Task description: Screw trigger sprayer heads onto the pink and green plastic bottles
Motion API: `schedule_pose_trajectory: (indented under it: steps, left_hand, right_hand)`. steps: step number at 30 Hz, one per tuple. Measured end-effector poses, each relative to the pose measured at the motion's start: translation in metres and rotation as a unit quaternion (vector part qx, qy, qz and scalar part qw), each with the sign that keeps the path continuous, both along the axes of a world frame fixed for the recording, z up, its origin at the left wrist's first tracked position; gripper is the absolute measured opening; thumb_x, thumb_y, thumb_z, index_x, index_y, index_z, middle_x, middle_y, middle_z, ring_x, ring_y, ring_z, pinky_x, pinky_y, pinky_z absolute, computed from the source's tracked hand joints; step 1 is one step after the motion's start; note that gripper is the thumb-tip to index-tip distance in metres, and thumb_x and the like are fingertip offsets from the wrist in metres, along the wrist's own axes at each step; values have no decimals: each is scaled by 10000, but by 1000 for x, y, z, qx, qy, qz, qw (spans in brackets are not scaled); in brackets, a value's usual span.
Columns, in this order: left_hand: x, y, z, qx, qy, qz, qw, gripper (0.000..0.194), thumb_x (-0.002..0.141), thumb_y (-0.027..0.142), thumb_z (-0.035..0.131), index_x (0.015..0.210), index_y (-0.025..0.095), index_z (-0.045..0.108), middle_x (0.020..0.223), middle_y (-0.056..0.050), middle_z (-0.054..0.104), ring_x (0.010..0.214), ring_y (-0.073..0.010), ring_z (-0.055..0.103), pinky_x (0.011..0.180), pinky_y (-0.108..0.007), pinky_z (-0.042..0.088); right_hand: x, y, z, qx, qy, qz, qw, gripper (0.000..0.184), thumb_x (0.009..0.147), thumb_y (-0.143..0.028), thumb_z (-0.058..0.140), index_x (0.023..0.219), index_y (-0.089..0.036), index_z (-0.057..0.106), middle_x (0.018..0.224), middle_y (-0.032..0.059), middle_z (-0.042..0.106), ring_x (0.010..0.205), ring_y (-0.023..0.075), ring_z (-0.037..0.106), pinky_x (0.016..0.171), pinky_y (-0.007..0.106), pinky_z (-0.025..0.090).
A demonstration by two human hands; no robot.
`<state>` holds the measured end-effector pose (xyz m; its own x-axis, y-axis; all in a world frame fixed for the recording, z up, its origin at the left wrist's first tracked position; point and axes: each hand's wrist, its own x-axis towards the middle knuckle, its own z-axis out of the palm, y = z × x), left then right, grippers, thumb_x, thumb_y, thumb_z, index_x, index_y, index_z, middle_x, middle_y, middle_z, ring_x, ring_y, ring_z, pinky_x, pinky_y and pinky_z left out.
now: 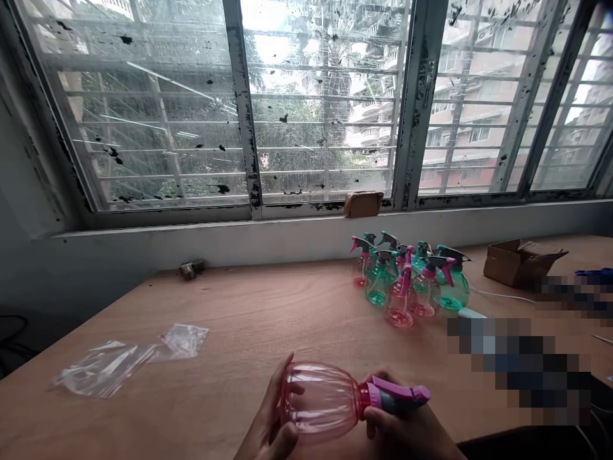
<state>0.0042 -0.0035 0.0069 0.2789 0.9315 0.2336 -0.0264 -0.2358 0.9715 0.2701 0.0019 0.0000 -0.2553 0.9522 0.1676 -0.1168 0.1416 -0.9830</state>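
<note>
A clear pink spray bottle [323, 397] lies sideways between my hands above the near part of the wooden table. My left hand [272, 415] grips its base end, thumb below and fingers behind. At the other end, my right hand [390, 418] is closed round the neck and the pink-and-grey trigger head [400, 395]. The trigger points to the right. Part of the right hand's fingers are hidden behind the head and collar. The bottle looks empty through its see-through wall.
Several pink and green spray bottles [400, 306] stand grouped at the back right. An open cardboard box [514, 265] is right of them. Clear plastic bags [110, 367] lie at the left, and a small metal object [190, 269] at the back edge. Windows rise behind.
</note>
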Motion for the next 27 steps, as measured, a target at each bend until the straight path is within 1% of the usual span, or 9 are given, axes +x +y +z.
schedule_pose_trajectory:
  steps: [2, 4, 8, 10, 12, 16, 19, 22, 27]
  left_hand:
    - [-3, 1, 2, -6, 32, 24, 999, 781, 852, 697, 583, 1511, 324, 391, 1204, -74, 659, 1082, -315, 620, 1013, -436, 444]
    - [-2, 0, 3, -17, 40, 40, 998, 721, 879, 641, 601, 1497, 322, 412, 1152, -66, 683, 1092, -307, 621, 1020, -430, 435]
    - [2, -6, 4, -44, -35, 16, 998, 759, 845, 542, 715, 1499, 339, 386, 1495, -89, 532, 1347, -338, 511, 1127, -453, 392]
    - [4, -9, 6, -42, -48, -16, 998, 794, 829, 488, 757, 1508, 348, 372, 1575, -73, 454, 1428, -342, 433, 1172, -459, 357]
    - [5, -12, 8, -19, -33, -32, 999, 793, 833, 461, 761, 1517, 351, 375, 1602, -56, 422, 1466, -345, 378, 1208, -467, 308]
    - [2, -11, 7, 14, 10, -1, 1000, 770, 859, 463, 731, 1527, 404, 352, 1643, -12, 349, 1517, -347, 266, 1260, -491, 143]
    - [0, -8, 5, -10, -10, -9, 1000, 754, 860, 551, 693, 1517, 383, 364, 1612, -61, 404, 1464, -388, 362, 1225, -568, 208]
    - [1, -5, 5, -29, -31, 10, 999, 687, 879, 562, 663, 1477, 309, 436, 1562, -92, 481, 1422, -373, 441, 1212, -525, 286]
    - [0, -6, 4, -33, -16, 40, 999, 694, 880, 520, 683, 1489, 288, 445, 1612, -75, 423, 1503, -348, 315, 1245, -506, 240]
  right_hand:
    - [0, 0, 1, 9, -5, -4, 1000, 436, 733, -561, 819, 877, -212, 598, 618, -13, 676, 525, 185, 625, 519, 278, 430]
    - [1, 1, 1, 16, -3, -3, 1000, 422, 741, -542, 822, 882, -208, 605, 621, -13, 676, 525, 186, 628, 519, 278, 429]
    - [2, 2, 0, 14, 6, -8, 1000, 402, 754, -515, 825, 884, -204, 607, 622, -14, 680, 525, 180, 623, 511, 269, 432]
    - [2, 1, -1, 8, -4, -16, 1000, 402, 758, -519, 820, 881, -203, 605, 616, -9, 691, 524, 182, 623, 512, 269, 440]
    - [3, 1, 0, 4, -12, -21, 1000, 414, 752, -534, 818, 885, -205, 605, 610, -9, 697, 521, 186, 625, 513, 272, 449]
    - [3, 0, 0, 8, -9, -17, 1000, 415, 732, -540, 832, 867, -216, 611, 626, -20, 676, 524, 195, 647, 500, 269, 453]
    - [2, 0, 1, 4, 4, -7, 1000, 403, 730, -525, 842, 867, -221, 615, 653, -29, 668, 513, 177, 638, 487, 251, 438]
    - [1, 0, 2, 3, 6, 2, 1000, 394, 737, -518, 839, 874, -219, 622, 653, -28, 667, 520, 170, 631, 493, 247, 437]
    - [1, 1, 0, -6, -5, 18, 1000, 385, 741, -485, 840, 885, -207, 617, 619, -19, 675, 534, 177, 631, 512, 252, 444]
